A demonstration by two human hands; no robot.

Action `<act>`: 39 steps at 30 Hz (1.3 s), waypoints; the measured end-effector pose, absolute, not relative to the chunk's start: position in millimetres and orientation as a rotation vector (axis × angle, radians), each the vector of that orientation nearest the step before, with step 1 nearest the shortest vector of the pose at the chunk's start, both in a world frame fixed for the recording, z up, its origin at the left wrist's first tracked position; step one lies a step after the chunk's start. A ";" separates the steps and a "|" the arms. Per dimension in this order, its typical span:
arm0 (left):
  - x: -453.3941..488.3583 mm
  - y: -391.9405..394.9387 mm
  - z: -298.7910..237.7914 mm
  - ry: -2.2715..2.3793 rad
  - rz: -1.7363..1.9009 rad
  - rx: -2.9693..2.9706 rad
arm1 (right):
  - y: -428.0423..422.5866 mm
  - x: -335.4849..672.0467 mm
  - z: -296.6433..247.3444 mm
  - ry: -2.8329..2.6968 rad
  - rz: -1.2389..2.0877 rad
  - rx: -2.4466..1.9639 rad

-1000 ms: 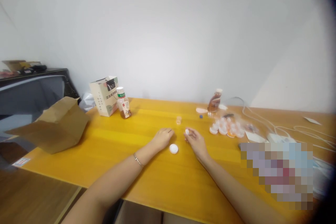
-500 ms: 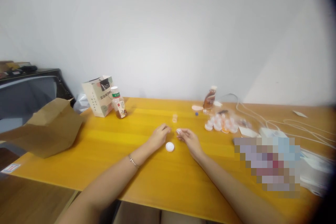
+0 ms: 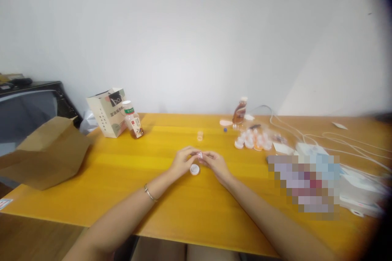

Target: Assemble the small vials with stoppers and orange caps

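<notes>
Both sets of fingertips meet over the table around a small white piece with reddish and dark marks (image 3: 200, 155), too small to identify. My right hand (image 3: 217, 166) pinches it from the right. From the left, my left hand (image 3: 183, 163) is closed on it too, thumb and fingers together. Just below the hands lies a round white lid-like dish (image 3: 194, 169), touching neither hand. A small clear, slightly orange cup (image 3: 200, 136) stands beyond them.
At the left are a brown paper bag (image 3: 52, 151), a printed carton bag (image 3: 107, 114) and a drink bottle (image 3: 133, 122). Another bottle (image 3: 239, 112), a blue cap (image 3: 225, 129), several small capped pots (image 3: 254, 140) and white cables (image 3: 321, 136) are at the right.
My left hand has come across to the small marked piece and now grips it alongside my right hand. Before, only the right hand held it. The view has shifted slightly.
</notes>
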State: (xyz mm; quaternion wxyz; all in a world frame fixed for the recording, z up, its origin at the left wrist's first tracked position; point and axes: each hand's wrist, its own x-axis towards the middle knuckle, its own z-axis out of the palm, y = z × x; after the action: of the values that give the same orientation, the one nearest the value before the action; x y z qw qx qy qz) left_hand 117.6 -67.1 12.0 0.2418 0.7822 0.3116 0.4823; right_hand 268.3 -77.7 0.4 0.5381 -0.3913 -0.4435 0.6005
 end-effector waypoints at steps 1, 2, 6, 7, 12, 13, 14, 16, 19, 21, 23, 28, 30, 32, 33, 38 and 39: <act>117.3 -66.6 12.0 0.857 1.318 2.147 | -78.3 267.8 1.0 -1.042 1.446 -0.925; 117.0 -66.1 11.9 0.860 1.320 2.156 | -78.9 267.4 1.6 -1.030 1.459 -0.923; 116.2 -63.6 10.9 0.850 1.351 2.180 | -80.0 267.8 3.2 -1.010 1.489 -0.905; 116.1 -63.2 10.8 0.850 1.360 2.179 | -80.2 268.0 3.5 -1.010 1.495 -0.896; 115.7 -61.0 10.9 0.894 1.410 2.139 | -80.7 268.4 4.8 -1.014 1.502 -0.892; 115.5 -60.3 10.7 0.900 1.422 2.133 | -80.8 268.4 5.0 -1.017 1.502 -0.891; 115.4 -59.5 10.4 0.905 1.433 2.128 | -80.9 268.3 5.2 -1.020 1.502 -0.888; 115.3 -58.1 9.4 0.914 1.447 2.111 | -81.1 268.1 5.1 -1.026 1.498 -0.882; 116.1 -56.6 7.2 0.930 1.452 2.045 | -81.5 267.4 4.3 -1.040 1.491 -0.872; 117.1 -56.2 5.7 0.946 1.452 1.984 | -81.8 266.8 3.7 -1.049 1.480 -0.871; 118.1 -56.0 4.6 0.957 1.453 1.939 | -82.0 266.3 3.3 -1.057 1.462 -0.879; 119.2 -56.8 5.2 0.936 1.439 1.912 | -81.9 266.9 3.7 -1.072 1.447 -0.895; 119.7 -58.2 6.1 0.934 1.437 1.907 | -81.4 267.5 3.5 -1.070 1.449 -0.897; 120.9 -60.1 6.4 0.934 1.438 1.887 | -80.8 267.9 2.5 -1.067 1.445 -0.904; 121.9 -61.1 6.2 0.935 1.439 1.867 | -80.4 268.0 1.9 -1.065 1.440 -0.911; 128.1 -62.6 1.2 0.929 1.391 1.643 | -78.5 268.1 -1.0 -1.081 1.399 -0.940; 129.2 -62.2 0.1 0.921 1.378 1.594 | -78.4 267.9 -1.2 -1.090 1.386 -0.947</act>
State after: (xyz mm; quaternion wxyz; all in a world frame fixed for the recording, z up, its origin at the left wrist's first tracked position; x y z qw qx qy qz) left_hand 129.2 -62.2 0.1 0.4086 0.6326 0.3654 0.5471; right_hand 267.9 -78.4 -1.2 0.5397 -0.3985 -0.4584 0.5829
